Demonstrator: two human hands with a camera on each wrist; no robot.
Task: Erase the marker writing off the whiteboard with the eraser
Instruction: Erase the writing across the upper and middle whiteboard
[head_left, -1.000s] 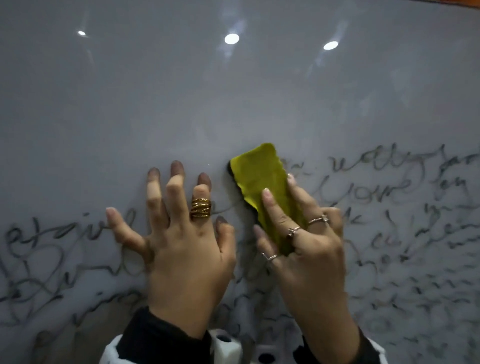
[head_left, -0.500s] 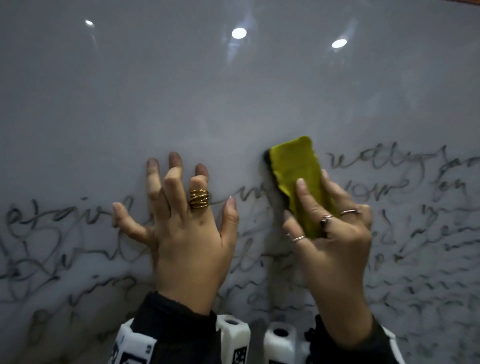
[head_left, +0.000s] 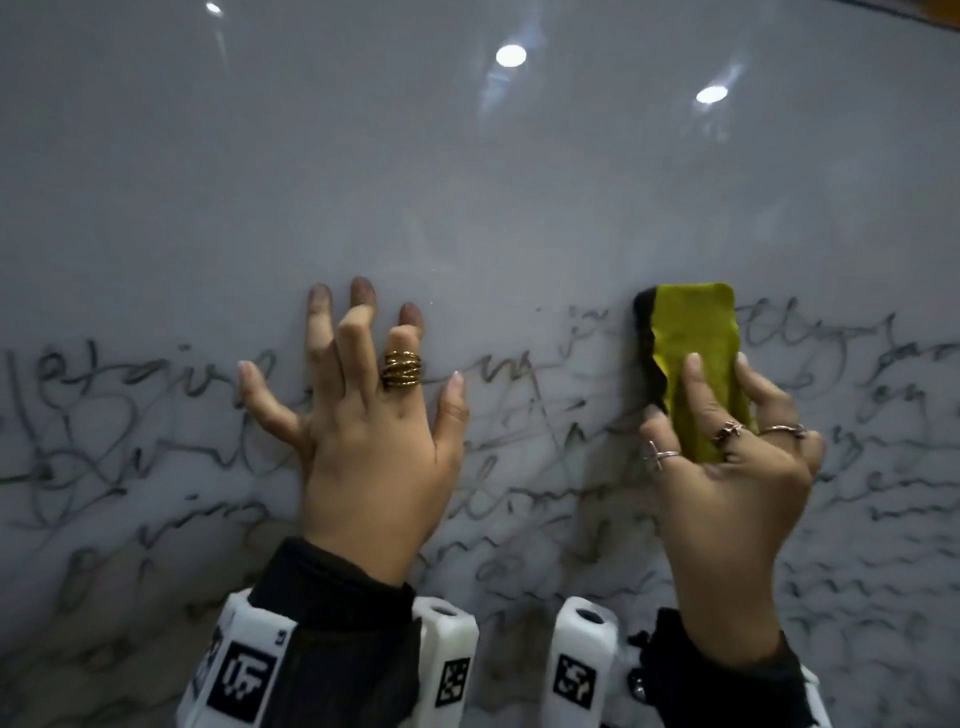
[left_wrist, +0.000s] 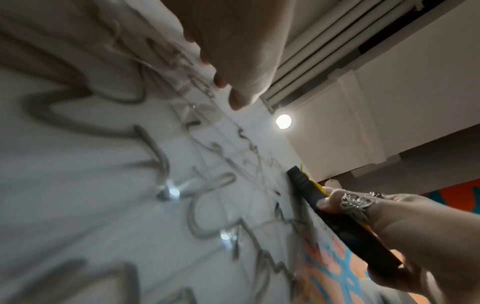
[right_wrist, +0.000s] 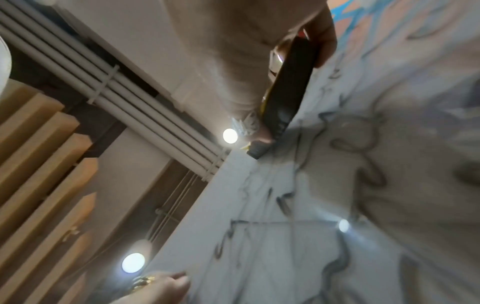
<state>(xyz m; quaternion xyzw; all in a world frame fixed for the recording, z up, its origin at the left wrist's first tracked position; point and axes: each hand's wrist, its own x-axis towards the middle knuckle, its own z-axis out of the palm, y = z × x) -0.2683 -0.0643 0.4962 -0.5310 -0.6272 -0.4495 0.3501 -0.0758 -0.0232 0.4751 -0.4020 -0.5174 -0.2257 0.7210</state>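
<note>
The whiteboard (head_left: 467, 197) fills the head view, its upper part wiped and its lower half covered in smeared dark marker writing (head_left: 130, 447). My right hand (head_left: 727, 467) grips the eraser (head_left: 696, 358), yellow-backed with a black pad, and presses it flat on the board at the top line of writing. The left wrist view shows the eraser (left_wrist: 337, 216) edge-on against the board, and the right wrist view shows the eraser (right_wrist: 285, 92) the same way. My left hand (head_left: 374, 415) rests on the board with spread fingers, to the left of the eraser.
Ceiling lights reflect as bright spots (head_left: 510, 55) on the glossy board. An orange strip (head_left: 935, 8) marks the board's top right corner. The wrist views show white ceiling pipes (right_wrist: 103, 82) and wooden slats (right_wrist: 39, 154) behind.
My right hand has slid the eraser to the right along the top line of writing, away from my left hand, which has stayed spread on the board.
</note>
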